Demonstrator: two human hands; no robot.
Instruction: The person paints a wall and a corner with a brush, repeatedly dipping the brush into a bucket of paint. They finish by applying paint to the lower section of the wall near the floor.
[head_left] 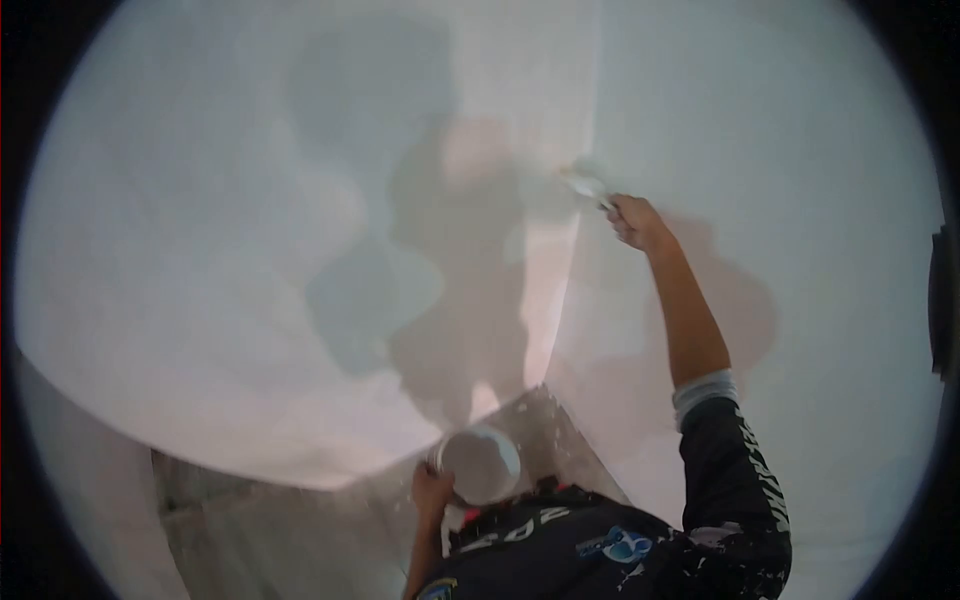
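Near the corner where two white walls meet, my right hand (pixel 636 222) is closed around the handle of a brush (pixel 582 184). The brush head points up and left, close to the wall; whether it touches the surface cannot be told. Low in the view, my left hand (pixel 433 490) grips the left side of a round white bucket (pixel 480 464), held in front of my body. The bucket's inside looks greyish, and its contents are hard to make out.
A white wall (pixel 200 250) spans the left, and another (pixel 820 300) the right. Shadows fall across both. Below lies a grey floor (pixel 260 540) with pale spots near the corner. A dark object (pixel 940 300) shows at the far right edge.
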